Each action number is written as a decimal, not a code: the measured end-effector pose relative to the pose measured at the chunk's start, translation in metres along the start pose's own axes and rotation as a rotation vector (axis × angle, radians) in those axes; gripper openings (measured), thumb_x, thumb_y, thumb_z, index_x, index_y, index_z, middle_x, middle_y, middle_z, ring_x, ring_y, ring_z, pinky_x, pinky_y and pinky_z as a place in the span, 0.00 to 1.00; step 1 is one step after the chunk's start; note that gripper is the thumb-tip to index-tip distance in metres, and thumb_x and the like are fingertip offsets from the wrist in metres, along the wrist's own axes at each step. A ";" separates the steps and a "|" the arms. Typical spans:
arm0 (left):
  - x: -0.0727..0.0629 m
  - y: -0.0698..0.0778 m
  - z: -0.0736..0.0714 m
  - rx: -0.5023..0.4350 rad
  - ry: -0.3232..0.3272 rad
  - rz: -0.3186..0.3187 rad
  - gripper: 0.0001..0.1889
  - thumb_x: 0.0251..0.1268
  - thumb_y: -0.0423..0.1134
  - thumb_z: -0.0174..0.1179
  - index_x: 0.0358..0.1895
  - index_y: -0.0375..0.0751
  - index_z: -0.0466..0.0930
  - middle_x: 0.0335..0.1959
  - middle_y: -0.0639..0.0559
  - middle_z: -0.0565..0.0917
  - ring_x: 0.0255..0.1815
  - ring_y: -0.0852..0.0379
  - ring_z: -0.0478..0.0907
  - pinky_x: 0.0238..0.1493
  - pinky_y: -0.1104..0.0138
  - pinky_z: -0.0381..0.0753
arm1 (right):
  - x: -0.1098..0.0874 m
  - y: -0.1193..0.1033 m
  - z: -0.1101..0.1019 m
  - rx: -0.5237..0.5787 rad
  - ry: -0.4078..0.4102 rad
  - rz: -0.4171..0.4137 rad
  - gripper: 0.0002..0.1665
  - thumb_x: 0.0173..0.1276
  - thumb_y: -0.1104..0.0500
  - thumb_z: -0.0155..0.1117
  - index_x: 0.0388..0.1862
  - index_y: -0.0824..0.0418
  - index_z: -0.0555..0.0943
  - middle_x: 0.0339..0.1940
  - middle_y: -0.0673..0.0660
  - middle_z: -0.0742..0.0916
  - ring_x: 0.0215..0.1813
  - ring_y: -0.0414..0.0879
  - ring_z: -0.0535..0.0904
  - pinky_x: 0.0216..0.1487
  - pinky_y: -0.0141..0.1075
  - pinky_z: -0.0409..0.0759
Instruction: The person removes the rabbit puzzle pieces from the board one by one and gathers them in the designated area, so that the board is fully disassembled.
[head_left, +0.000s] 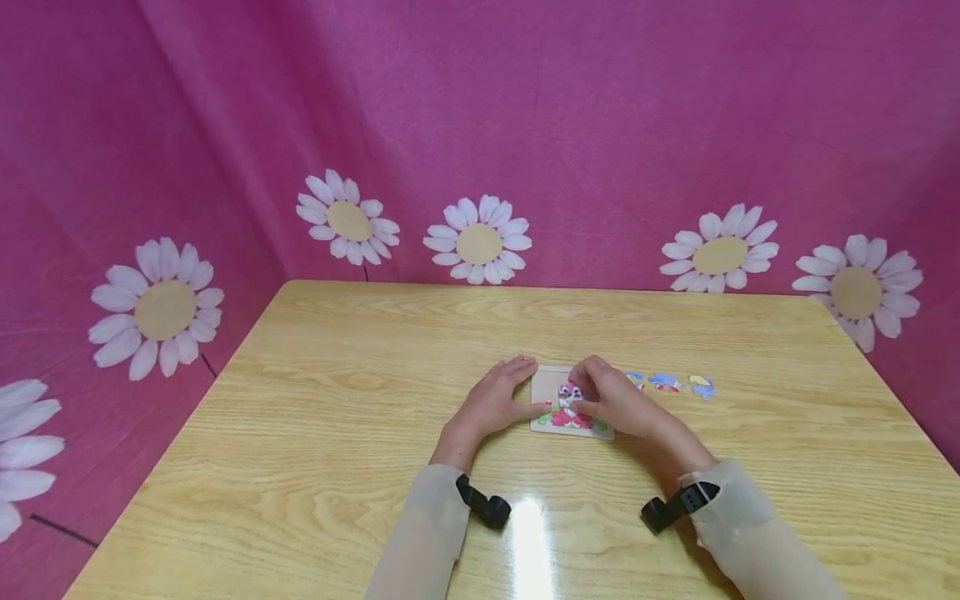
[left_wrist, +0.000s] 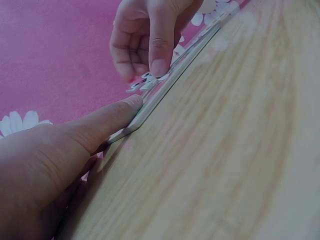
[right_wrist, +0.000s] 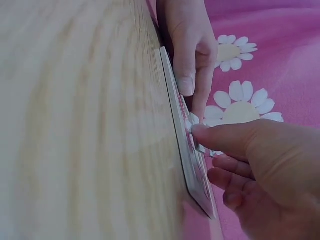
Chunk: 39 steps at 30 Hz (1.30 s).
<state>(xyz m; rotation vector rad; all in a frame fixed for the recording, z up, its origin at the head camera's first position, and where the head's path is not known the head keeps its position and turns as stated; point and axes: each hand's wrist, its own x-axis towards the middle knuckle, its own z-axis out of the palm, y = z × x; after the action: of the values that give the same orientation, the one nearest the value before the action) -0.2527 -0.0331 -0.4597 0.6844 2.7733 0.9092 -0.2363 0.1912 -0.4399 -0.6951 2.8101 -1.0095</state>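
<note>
1. Head view: right hand (head_left: 618, 402) pinches a white, cartoon-printed puzzle piece (head_left: 567, 396) over a pale rectangular board's (head_left: 545, 386) middle.
2. Left hand (head_left: 491, 403), fingers straight, touches its left edge.
3. Piece-to-board contact looks uncertain, half hidden.

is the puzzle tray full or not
Not full: in the head view, bare backing shows in the upper left of the puzzle tray, and loose pieces lie on the table to its right.

A hand could pass along the left or far edge of the table (head_left: 337, 400), but the left hand (head_left: 491, 402) and right hand (head_left: 622, 400) flank the board (head_left: 545, 386).
</note>
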 end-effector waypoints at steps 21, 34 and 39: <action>0.000 0.000 0.000 0.005 0.002 0.006 0.40 0.60 0.59 0.65 0.74 0.48 0.64 0.77 0.53 0.63 0.81 0.57 0.53 0.82 0.60 0.51 | -0.009 0.008 0.006 0.087 0.182 -0.079 0.13 0.65 0.72 0.63 0.47 0.65 0.77 0.39 0.58 0.81 0.40 0.45 0.80 0.40 0.27 0.81; -0.001 0.000 0.000 0.006 -0.002 0.005 0.40 0.60 0.58 0.65 0.73 0.47 0.64 0.77 0.53 0.64 0.81 0.57 0.53 0.82 0.62 0.50 | -0.030 0.023 -0.010 0.059 0.209 -0.023 0.13 0.64 0.72 0.64 0.47 0.66 0.77 0.41 0.60 0.81 0.42 0.48 0.82 0.42 0.28 0.83; -0.001 0.001 0.000 0.003 0.005 0.013 0.40 0.60 0.58 0.65 0.73 0.46 0.65 0.76 0.52 0.65 0.80 0.56 0.54 0.82 0.61 0.50 | -0.040 0.033 -0.016 0.036 0.264 -0.043 0.13 0.62 0.73 0.66 0.45 0.67 0.78 0.39 0.60 0.81 0.38 0.44 0.83 0.39 0.25 0.83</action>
<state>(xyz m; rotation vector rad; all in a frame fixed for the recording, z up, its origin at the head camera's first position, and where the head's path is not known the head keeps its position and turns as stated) -0.2512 -0.0332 -0.4588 0.7028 2.7782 0.9109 -0.2168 0.2412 -0.4511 -0.6662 3.0001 -1.2405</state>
